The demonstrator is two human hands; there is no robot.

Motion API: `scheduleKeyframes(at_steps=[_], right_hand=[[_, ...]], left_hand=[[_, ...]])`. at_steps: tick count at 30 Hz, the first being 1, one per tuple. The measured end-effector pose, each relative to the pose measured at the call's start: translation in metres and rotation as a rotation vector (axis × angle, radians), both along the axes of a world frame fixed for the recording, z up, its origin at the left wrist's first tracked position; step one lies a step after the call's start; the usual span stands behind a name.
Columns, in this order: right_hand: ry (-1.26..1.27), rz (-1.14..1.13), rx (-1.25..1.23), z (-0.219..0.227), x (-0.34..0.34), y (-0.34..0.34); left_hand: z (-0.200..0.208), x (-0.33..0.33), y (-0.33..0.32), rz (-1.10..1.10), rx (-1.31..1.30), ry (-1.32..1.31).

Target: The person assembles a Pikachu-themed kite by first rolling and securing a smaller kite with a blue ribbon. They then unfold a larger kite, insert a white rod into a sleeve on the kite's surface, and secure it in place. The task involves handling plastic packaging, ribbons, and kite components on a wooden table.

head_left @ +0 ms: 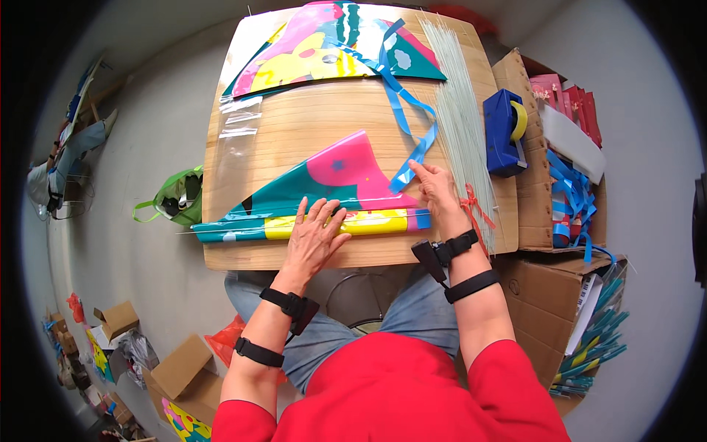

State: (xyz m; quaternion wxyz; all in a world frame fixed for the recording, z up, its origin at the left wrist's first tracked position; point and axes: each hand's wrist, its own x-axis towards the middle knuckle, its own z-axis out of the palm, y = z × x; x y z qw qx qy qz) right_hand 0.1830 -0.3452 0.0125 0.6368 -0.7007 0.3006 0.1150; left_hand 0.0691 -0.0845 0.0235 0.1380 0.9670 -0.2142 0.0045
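A printed plastic sheet (317,177) in teal, pink and yellow lies near the table's front edge. Its near edge is folded over into a narrow band, with a thin rod along it. Pressing on that band, my left hand (313,236) has its fingers spread. To the right, my right hand (436,188) pinches a blue ribbon (405,109) close to its lower end, just above the sheet's right corner. The ribbon runs in loose curls up to a stack of similar printed sheets (317,62) at the far side.
A bundle of thin pale rods (460,110) lies along the table's (331,110) right side, with red string (475,210) near its lower end. A blue tape dispenser (504,132) stands beside it. Cardboard boxes (537,295) flank the right; a green bag (180,197) sits left.
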Motion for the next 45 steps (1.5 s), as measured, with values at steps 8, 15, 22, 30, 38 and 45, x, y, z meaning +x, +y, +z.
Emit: scheduleKeyframes(at_steps=[8, 15, 22, 30, 38, 45], right_hand=[[-0.188, 0.003, 0.025, -0.015, 0.009, -0.005], [0.052, 0.121, -0.252, -0.012, 0.009, 0.001], [-0.168, 0.219, 0.256, -0.004, 0.012, 0.007], [-0.341, 0.118, 0.874, 0.020, 0.029, -0.016], [-0.505, 0.066, 0.952, 0.076, 0.057, -0.054], [-0.709, 0.020, 0.858, 0.124, 0.081, -0.106]], left_hand=[[0.003, 0.004, -0.002, 0.005, -0.064, 0.018], [0.001, 0.004, 0.002, 0.005, -0.063, 0.038], [0.000, 0.005, 0.001, 0.002, -0.097, 0.032], [-0.001, 0.005, 0.003, -0.010, -0.080, 0.024], [0.000, 0.005, 0.001, -0.001, -0.076, 0.008], [-0.001, 0.005, 0.000, 0.000, -0.107, 0.003]])
